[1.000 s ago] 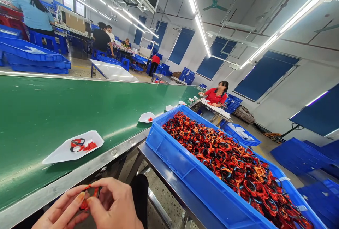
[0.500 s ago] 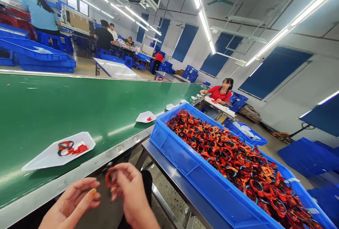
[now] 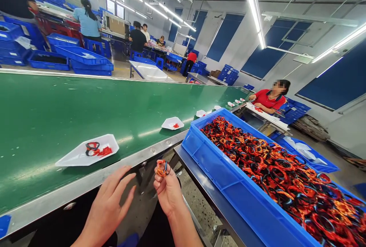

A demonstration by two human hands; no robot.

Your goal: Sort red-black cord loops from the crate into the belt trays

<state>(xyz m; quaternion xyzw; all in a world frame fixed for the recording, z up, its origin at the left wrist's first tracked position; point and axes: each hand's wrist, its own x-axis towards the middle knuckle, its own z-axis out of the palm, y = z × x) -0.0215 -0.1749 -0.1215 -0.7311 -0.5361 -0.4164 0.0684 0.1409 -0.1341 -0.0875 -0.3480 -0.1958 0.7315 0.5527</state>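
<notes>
1. Down at the front, the steel edge of the green conveyor belt (image 3: pixel 94 180) cuts a long diagonal, and the person's left hand (image 3: pixel 107 210) is right there below it, open, fingers spread, holding nothing, fingertips just short of the steel.
2. On the right, the near wall of the blue plastic crate (image 3: pixel 217 178) hems things in, with the crate up on a steel table (image 3: pixel 217 210).
3. Between belt and table there's an open gap, speckled floor (image 3: pixel 137 216) showing below, and that's where the hands are working, well clear of the crate.
4. The right hand (image 3: pixel 168 193) is up in that gap, fingers curled, pinching a small orange-and-black loop (image 3: pixel 162 168) at the fingertips, just below the belt edge.
5. That loop is a twisted orange-red tangle with a dark ring through it; finer detail is too small to call.
6. The crate is heaped with a pile of matching loops (image 3: pixel 271 167), right up near the rim.
7. Up on the belt, a white tray (image 3: pixel 71 157) carries red and black pieces (image 3: pixel 97 149), apart from both hands.
</notes>
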